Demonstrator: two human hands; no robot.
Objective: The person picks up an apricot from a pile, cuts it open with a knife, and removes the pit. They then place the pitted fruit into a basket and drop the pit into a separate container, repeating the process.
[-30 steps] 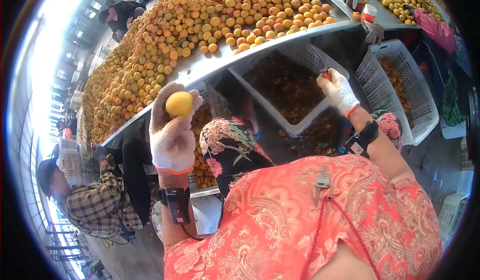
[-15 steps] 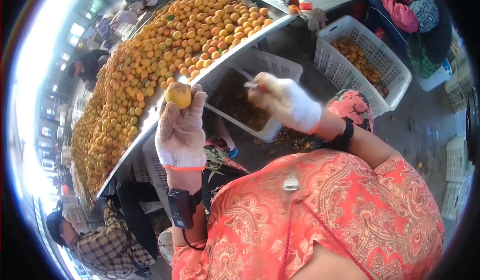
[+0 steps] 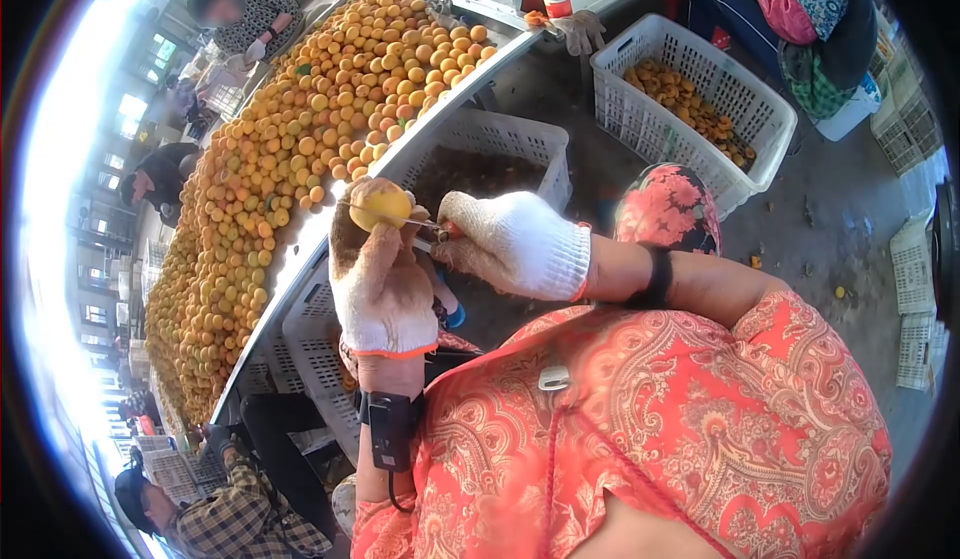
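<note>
In my gloved left hand point(image 3: 385, 284) a yellow apricot point(image 3: 380, 205) with a brownish patch is held up, fingers and thumb around it. My gloved right hand point(image 3: 515, 244) grips a small knife point(image 3: 424, 223); its thin metal blade touches the right side of the apricot, and the fist hides most of the handle. Just beyond both hands runs the metal edge of a table point(image 3: 432, 122), heaped with many apricots point(image 3: 330, 99). Under that edge, behind my hands, stands a white plastic crate point(image 3: 556, 154) with dark scraps in it.
At the right, a white crate point(image 3: 775, 159) holds opened apricot pieces point(image 3: 690, 109). A lidded jar point(image 3: 556, 1) and a glove point(image 3: 580, 31) lie at the table corner. Another crate point(image 3: 312, 334) stands at lower left. Several people sit around, one in a checked shirt point(image 3: 235, 514).
My right hand has swung left and down from above the crate, bringing the knife to the apricot. My left hand has shifted slightly right and down, still holding the fruit.
</note>
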